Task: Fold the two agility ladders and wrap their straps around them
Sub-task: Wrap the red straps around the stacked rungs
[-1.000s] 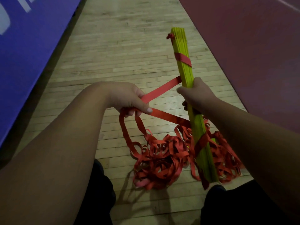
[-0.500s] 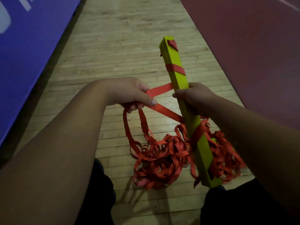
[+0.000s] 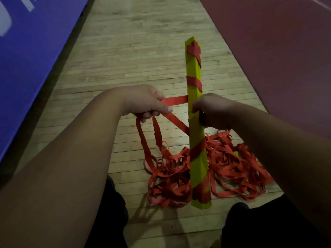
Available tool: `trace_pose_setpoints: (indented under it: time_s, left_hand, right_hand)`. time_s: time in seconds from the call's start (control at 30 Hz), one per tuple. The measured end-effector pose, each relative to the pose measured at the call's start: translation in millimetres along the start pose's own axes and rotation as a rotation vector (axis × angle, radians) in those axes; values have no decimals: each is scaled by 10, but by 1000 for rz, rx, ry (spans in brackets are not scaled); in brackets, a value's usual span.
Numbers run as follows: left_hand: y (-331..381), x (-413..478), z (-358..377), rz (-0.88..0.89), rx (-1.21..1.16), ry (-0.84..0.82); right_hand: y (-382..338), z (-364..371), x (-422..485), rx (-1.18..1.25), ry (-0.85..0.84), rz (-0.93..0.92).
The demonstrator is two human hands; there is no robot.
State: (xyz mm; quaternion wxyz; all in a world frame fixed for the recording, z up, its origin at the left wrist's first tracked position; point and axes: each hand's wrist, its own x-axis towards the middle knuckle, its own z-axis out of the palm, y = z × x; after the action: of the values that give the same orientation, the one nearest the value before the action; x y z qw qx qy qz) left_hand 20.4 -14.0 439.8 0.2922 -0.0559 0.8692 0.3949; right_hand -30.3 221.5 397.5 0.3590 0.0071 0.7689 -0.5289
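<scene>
Red strap [image 3: 176,100] rings the yellow bundle [image 3: 194,72] only a few times. My left hand [image 3: 145,102] pinches it taut and my right hand [image 3: 213,110] grips the bundle upright. Most strap lies loose on the floor [image 3: 143,51], so I judge much wrapping remains.

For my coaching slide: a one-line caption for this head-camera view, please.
Right hand grips the folded yellow agility ladder; left hand holds its red strap taut above the loose pile.

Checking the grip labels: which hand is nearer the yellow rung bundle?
Right. The right hand grips the yellow rung bundle at mid-length; the left hand is off to its left, apart from it, pinching the red strap.
</scene>
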Motion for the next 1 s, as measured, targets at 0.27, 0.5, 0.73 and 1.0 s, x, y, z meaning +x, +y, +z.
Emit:
trace_pose_setpoints:
  time_s: [0.27,0.5,0.73,1.0]
  left_hand:
    - [-41,36,-21,10,-14,20]
    - [9,26,5,72,-36,-21]
    - [31,0,13,37,-67,-46]
    - [-21,25,-13,-25,60,15]
  right_hand:
    - [69,-52,42,-35,-66,-50]
    - [109,82,66,129,-48,-86]
    - [104,123,72,80,97,-131]
    - [127,79,84,-64,-27,-1]
